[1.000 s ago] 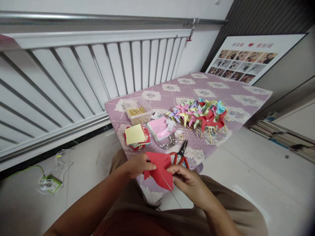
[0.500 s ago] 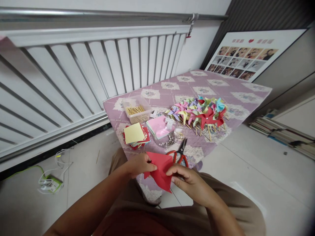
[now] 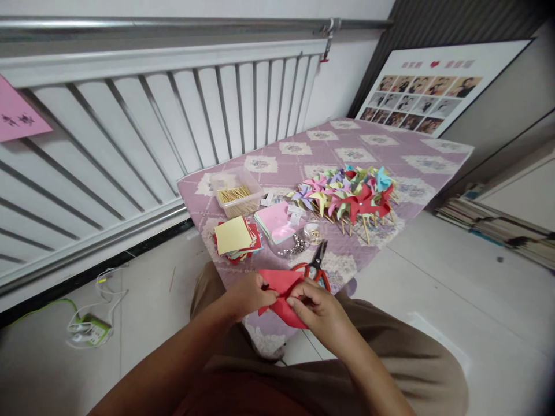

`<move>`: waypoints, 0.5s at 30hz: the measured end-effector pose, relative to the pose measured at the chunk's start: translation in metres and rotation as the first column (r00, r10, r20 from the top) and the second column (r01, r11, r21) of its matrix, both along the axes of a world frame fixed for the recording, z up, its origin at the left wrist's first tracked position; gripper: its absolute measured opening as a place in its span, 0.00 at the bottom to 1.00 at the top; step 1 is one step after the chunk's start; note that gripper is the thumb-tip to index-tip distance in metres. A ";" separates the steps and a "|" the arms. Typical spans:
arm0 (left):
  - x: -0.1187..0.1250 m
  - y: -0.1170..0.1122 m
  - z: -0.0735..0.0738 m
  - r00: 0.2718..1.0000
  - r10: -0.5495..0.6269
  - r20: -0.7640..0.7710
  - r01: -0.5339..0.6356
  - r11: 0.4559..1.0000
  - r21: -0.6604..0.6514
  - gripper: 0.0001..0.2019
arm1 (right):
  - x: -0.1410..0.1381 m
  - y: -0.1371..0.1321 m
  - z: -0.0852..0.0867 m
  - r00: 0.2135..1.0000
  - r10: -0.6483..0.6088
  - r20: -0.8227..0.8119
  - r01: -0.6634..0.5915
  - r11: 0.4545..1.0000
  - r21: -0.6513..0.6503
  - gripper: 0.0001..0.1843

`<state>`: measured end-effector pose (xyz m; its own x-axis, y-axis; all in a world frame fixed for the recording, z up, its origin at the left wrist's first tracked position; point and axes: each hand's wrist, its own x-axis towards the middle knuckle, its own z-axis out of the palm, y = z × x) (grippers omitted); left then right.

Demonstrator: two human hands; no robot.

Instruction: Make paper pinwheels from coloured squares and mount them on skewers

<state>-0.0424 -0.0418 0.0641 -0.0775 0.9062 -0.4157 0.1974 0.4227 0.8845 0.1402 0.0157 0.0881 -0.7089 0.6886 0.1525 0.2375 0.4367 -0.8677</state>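
Note:
A red sheet of paper (image 3: 281, 283) is pinched between both my hands just off the near edge of the low table (image 3: 390, 153). My left hand (image 3: 248, 294) grips its left side with closed fingers. My right hand (image 3: 315, 311) is closed on its right side and covers part of the sheet. Red-handled scissors (image 3: 316, 267) lie on the cloth right behind the paper. Further back are a stack of coloured paper squares (image 3: 234, 237), a pink paper pad (image 3: 274, 222) and a heap of finished pinwheels (image 3: 347, 196).
A clear box of wooden sticks (image 3: 236, 196) stands by the table's left edge, a small round container (image 3: 313, 232) and a metal chain (image 3: 296, 247) near the middle. A white radiator (image 3: 151, 121) runs behind; a power strip (image 3: 89, 328) lies on the floor left, books (image 3: 494, 225) right.
My hands have drawn closer together and the red paper is folded smaller, more of it hidden under my right fingers. The view shifted slightly.

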 end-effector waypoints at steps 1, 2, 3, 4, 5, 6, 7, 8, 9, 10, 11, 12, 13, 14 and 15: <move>0.001 0.000 0.000 1.000 -0.010 -0.016 0.010 1.000 0.012 0.06 | -0.001 0.000 -0.001 1.000 -0.013 0.007 0.013 1.000 0.016 0.11; 0.002 0.001 0.001 1.000 -0.018 -0.022 0.018 1.000 0.024 0.06 | -0.002 0.000 -0.002 1.000 -0.024 0.015 0.024 0.999 0.027 0.11; 0.003 0.001 0.002 1.000 -0.022 -0.021 0.022 0.999 0.031 0.05 | -0.002 0.000 -0.004 0.999 -0.034 0.023 0.033 0.999 0.033 0.11; 0.003 0.001 0.004 1.000 -0.024 -0.014 0.025 0.999 0.031 0.05 | -0.003 0.000 -0.006 0.999 -0.044 0.029 0.043 0.998 0.038 0.11; 0.004 0.000 0.005 1.000 -0.022 -0.008 0.022 0.999 0.029 0.04 | -0.003 0.000 -0.007 0.998 -0.052 0.035 0.050 0.998 0.042 0.11; 0.005 0.000 0.007 1.000 -0.019 -0.010 0.019 1.000 0.024 0.05 | -0.003 0.000 -0.009 0.997 -0.058 0.042 0.057 0.997 0.045 0.11; 0.005 0.000 0.009 1.000 -0.012 -0.018 0.013 1.000 0.019 0.05 | -0.004 0.000 -0.010 0.997 -0.064 0.047 0.062 0.997 0.049 0.11; 0.006 0.000 0.010 1.000 -0.006 -0.025 0.006 1.000 0.017 0.06 | -0.004 0.000 -0.012 0.996 -0.068 0.049 0.065 0.996 0.053 0.11; 0.006 -0.001 0.011 1.000 -0.002 -0.028 0.003 1.000 0.018 0.06 | -0.004 0.001 -0.013 0.996 -0.073 0.049 0.070 0.996 0.058 0.12; 0.006 -0.001 0.012 1.000 0.001 -0.028 0.000 1.000 0.020 0.06 | -0.005 0.001 -0.014 0.996 -0.079 0.049 0.076 0.995 0.063 0.12; 0.006 -0.001 0.011 1.000 0.003 -0.022 -0.003 1.000 0.022 0.06 | -0.005 0.001 -0.014 0.995 -0.085 0.049 0.082 0.994 0.067 0.12; 0.007 -0.001 0.011 1.000 0.002 -0.009 -0.001 1.000 0.026 0.06 | -0.005 0.001 -0.015 0.995 -0.091 0.051 0.087 0.994 0.071 0.12; 0.007 -0.001 0.010 1.000 -0.002 0.008 0.002 1.000 0.031 0.05 | -0.005 0.001 -0.015 0.994 -0.096 0.056 0.091 0.993 0.072 0.12; 0.007 -0.001 0.009 1.000 -0.005 0.022 0.004 0.999 0.036 0.05 | -0.006 0.001 -0.014 0.993 -0.099 0.061 0.095 0.993 0.074 0.12; 0.007 -0.001 0.009 0.999 -0.005 0.033 0.003 0.999 0.041 0.05 | -0.006 0.001 -0.014 0.993 -0.103 0.064 0.099 0.992 0.075 0.12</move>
<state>-0.0353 -0.0425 0.0729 -0.0607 0.9230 -0.3801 0.1696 0.3848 0.9073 0.1345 0.0164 0.0738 -0.6467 0.7462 0.1583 0.3402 0.4679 -0.8157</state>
